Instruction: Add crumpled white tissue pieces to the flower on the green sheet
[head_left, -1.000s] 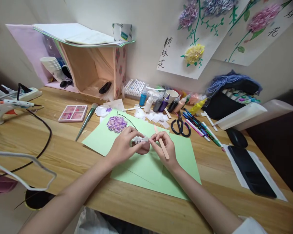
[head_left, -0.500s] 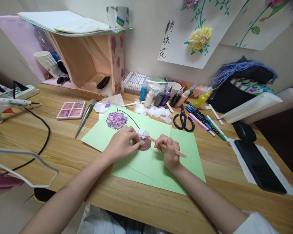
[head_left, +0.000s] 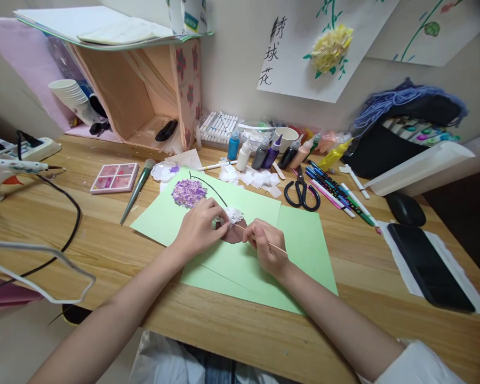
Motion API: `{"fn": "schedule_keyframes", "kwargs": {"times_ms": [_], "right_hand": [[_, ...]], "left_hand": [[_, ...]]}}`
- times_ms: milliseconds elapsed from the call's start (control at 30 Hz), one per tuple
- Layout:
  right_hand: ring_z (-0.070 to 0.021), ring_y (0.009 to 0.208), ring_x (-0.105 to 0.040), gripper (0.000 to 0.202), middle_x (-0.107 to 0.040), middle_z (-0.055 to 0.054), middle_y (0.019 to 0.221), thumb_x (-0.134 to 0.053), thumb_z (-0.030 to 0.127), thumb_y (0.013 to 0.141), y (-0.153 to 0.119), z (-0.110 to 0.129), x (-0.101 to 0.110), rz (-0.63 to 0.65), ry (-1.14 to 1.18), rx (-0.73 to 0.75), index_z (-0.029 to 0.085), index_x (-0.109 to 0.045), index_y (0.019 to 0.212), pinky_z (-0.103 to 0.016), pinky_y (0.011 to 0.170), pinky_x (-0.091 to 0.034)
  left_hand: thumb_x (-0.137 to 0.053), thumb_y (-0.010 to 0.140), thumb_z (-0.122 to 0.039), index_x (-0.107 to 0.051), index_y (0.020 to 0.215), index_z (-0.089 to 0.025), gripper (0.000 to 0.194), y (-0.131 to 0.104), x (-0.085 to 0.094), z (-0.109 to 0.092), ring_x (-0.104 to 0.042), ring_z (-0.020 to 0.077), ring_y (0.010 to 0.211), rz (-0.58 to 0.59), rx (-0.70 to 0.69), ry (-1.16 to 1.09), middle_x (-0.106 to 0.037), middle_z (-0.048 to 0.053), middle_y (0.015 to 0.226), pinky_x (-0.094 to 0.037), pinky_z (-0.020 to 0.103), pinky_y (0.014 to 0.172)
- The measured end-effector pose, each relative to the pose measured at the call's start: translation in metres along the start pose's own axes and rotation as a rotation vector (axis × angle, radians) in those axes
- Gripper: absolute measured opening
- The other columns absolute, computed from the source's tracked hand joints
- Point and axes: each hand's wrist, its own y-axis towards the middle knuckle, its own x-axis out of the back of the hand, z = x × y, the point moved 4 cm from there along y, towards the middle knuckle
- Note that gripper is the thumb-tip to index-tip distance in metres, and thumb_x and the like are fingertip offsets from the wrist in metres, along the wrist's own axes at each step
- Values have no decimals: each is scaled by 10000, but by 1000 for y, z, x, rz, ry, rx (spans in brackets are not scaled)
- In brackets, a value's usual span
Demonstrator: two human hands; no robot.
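Note:
A brown paper disc (head_left: pixel 232 235) lies on the green paper (head_left: pixel 304 256), its upper part covered with crumpled white paper pieces (head_left: pixel 234 214). My left hand (head_left: pixel 200 228) rests over the disc's left side, thumb and fingertips pinched on a small white paper piece at the edge of the white cluster. The fingers of my right hand (head_left: pixel 267 246) are wrapped round a wooden craft stick (head_left: pixel 279 248), seen nearly edge-on. Its tip reaches the white pieces beside my left fingertips. Up and to the left sits a purple paper flower head (head_left: pixel 189 193) with a black curved stem line.
White paper scraps (head_left: pixel 260 177), paint bottles (head_left: pixel 271 154) and black-handled scissors (head_left: pixel 302 194) lie behind the green paper. Pens (head_left: pixel 340 194) and a phone (head_left: pixel 431 266) are on the right. A brush (head_left: pixel 138 189), pink palette (head_left: pixel 114 177) and glue gun (head_left: pixel 12 173) are on the left.
My right hand has moved left towards the disc, and the stick has turned edge-on with its tip now at the white pieces. My left hand stays at the disc. The view shifted slightly.

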Motion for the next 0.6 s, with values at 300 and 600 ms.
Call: {"fn": "schedule_keyframes", "kwargs": {"times_ms": [300,600], "right_hand": [[-166,591,-483,443,-478,-6,555,-217,331,982,2,-2,-2,45,-44,-59,222,-496,655,-302,606,-384],[-136,523,-457,446,-455,13,549,-244,368,985,2,-9,-4,20,57,-224,214,-480,640,-280,575,-372]], "left_hand": [[-450,876,-261,-577,804,-189,163,3,6,8,-511,193,878,-62,104,-80,-553,43,874,-406,322,767],[-372,890,-237,-478,718,-188,209,4,5,16,-511,186,808,-92,234,-124,-546,39,807,-392,320,727]]}}
